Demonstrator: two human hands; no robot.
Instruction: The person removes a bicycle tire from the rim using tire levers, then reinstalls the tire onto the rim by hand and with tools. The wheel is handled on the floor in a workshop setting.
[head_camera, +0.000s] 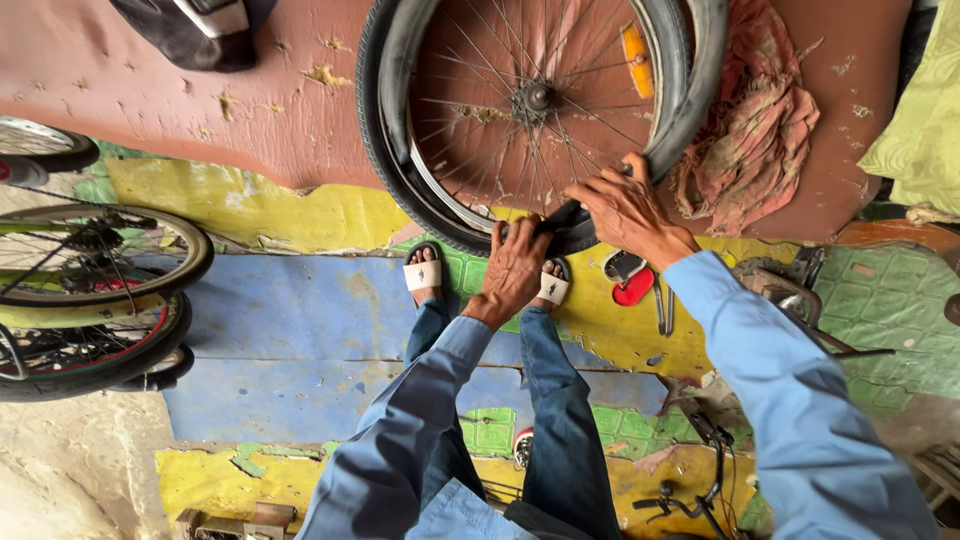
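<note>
A: Wheel first. What does it look like?

B: One bicycle wheel (530, 100), standing on the floor (300, 320) against the reddish-brown wall (150, 90), at the wall's lower edge. Thin metal spokes, dark hub in the middle, an orange reflector (637, 60) in the spokes. The black tyre (385, 160) has come away from the rim along the upper right and hangs loose there.

A: Hands?

B: Two, both on the tyre's bottom section. Left hand (515, 265) clenched over the tyre near the lowest point. Right hand (628, 210) just beside it, fingers curled round the tyre, thumb side pressing down. Both sleeves light blue.

A: Feet?

B: Two, in white-strapped sandals (423, 275), planted just below the wheel, one each side of the left hand.

A: Other counts?

B: One pinkish rag (750, 130) draped on the wall to the wheel's right. One small red lid-like thing (632, 290) on the yellow patch of floor by the right wrist. At the floor's left edge, two more bicycle wheels (90, 300) stacked close; a third shows partly above them.
</note>
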